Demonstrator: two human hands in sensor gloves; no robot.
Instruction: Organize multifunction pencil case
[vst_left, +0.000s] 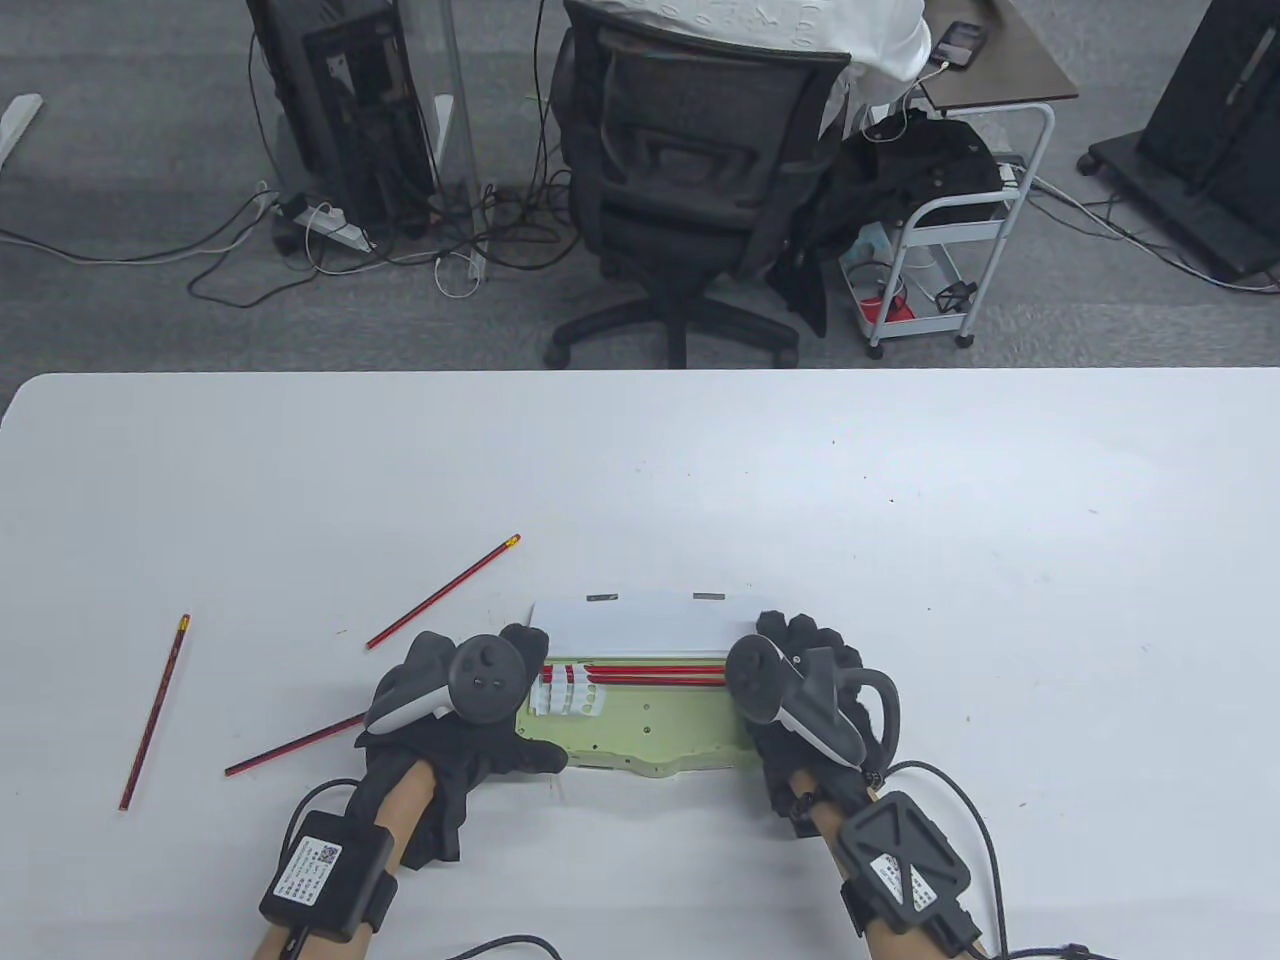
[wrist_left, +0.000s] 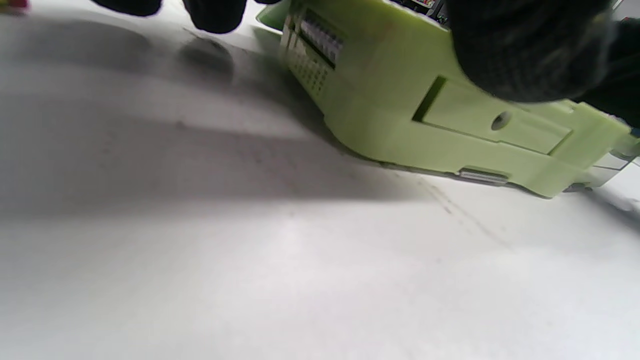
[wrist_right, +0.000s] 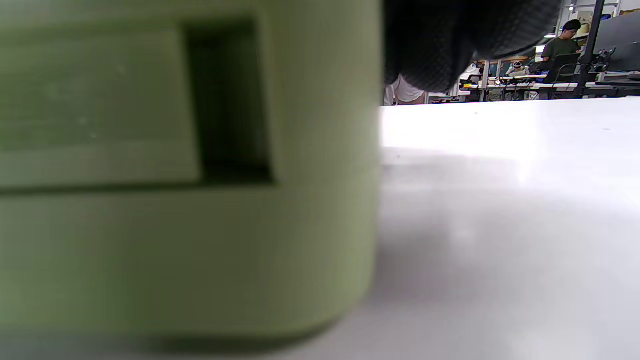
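Table view bright, evenly lit and sharp with soft glare on the white table (vst_left: 900, 520); both wrist views blurred, the green pencil case (wrist_right: 190, 165) out of focus, broad grey shadows beside it.

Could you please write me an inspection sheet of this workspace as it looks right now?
Surface: white table, a few small dark specks.
Job's things: green pencil case lies open, white lid tilted back; two red pencils lie in it.
Clutter: three loose red pencils on the table, far left, upper left and one partly under the left hand.
Grippers: left hand holds the case's left end, right hand its right end.
Cables: black leads run from both wrist units.
Surroundings: office chair, white cart, floor wiring.
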